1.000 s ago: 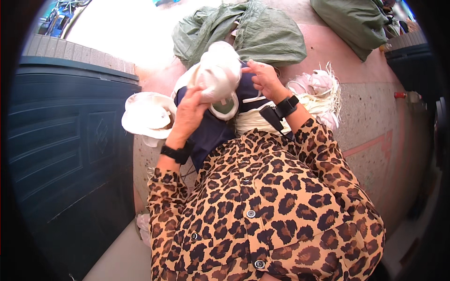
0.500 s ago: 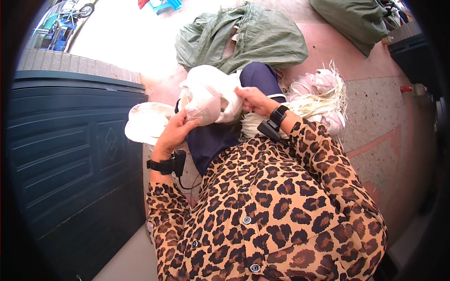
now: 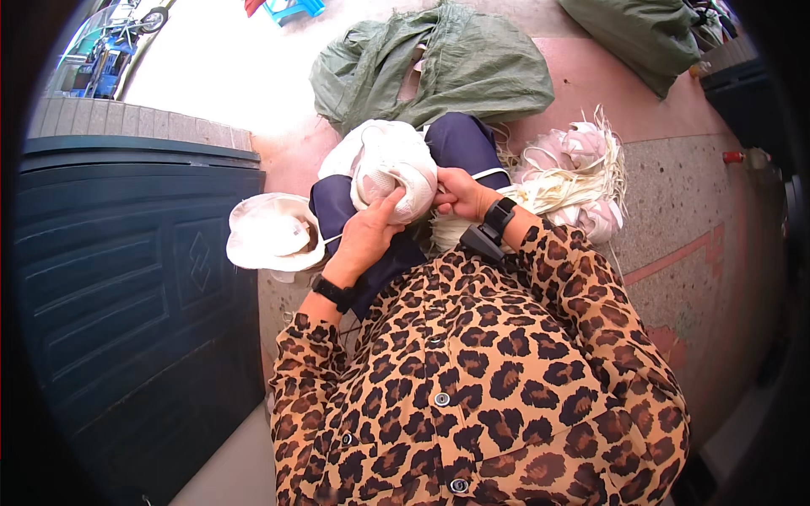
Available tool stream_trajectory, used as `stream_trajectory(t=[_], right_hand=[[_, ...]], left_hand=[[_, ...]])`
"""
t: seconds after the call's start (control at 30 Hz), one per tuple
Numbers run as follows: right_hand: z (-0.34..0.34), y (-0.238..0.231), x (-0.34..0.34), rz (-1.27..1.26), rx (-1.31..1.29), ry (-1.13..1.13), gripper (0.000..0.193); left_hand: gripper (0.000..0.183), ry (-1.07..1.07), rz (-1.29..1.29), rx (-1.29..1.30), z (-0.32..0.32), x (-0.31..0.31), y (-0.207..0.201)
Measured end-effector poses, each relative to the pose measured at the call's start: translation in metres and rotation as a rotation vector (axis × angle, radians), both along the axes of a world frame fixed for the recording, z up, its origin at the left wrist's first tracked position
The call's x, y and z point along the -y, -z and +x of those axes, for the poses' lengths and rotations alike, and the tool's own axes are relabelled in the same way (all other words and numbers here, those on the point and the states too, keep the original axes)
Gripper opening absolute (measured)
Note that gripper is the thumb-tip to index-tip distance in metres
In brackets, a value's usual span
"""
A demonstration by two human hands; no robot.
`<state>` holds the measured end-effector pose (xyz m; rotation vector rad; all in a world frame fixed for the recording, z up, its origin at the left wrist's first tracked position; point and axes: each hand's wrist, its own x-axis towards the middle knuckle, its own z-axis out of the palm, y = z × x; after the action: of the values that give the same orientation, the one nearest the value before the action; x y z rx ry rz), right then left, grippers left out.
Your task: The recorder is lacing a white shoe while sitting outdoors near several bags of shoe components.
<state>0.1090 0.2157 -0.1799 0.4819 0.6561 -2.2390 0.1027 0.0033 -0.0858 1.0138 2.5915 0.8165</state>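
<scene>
A white, soft hat-like piece (image 3: 342, 160) rests across my dark-trousered knees, its near part bunched into folds. My left hand (image 3: 367, 240) grips the near left side of the folds, fingers on the mesh-like fabric. At the right edge, my right hand (image 3: 462, 196) pinches the same piece with curled fingers. Beside my left knee lies a white brimmed hat (image 3: 257, 221), with a thin cord running from it toward my leg. To the right of my knees sits a heap of cream strands (image 3: 557, 198) with pale pink and white pieces (image 3: 567, 152) among them.
A large green woven sack (image 3: 498, 67) lies beyond my knees, and another green sack (image 3: 633, 38) stands at the far right. A dark blue panelled door (image 3: 110, 278) borders my left side. A small red object (image 3: 732, 158) is at the right, and a blue stool (image 3: 291, 8) far ahead.
The white piece has been turned and folded, with its pinkish panel no longer facing up. My left hand has moved right and nearer; my right hand stays at the right edge, slightly lower.
</scene>
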Motion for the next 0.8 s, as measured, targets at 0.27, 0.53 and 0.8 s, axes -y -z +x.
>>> stream_trajectory(t=[0.27, 0.53, 0.8], right_hand=[[-0.010, -0.089, -0.036, 1.513, -0.715, 0.473, 0.029], [0.006, -0.056, 0.037, 1.804, -1.006, -0.270, 0.029], [-0.002, -0.047, 0.030, 1.722, -1.045, -0.256, 0.023]], left_hand=[[0.043, 0.178, -0.402, -0.391, 0.019, -0.004, 0.031], [0.042, 0.183, -0.486, -0.349, 0.023, -0.020, 0.044], [0.034, 0.146, -0.375, -0.256, 0.026, -0.011, 0.015]])
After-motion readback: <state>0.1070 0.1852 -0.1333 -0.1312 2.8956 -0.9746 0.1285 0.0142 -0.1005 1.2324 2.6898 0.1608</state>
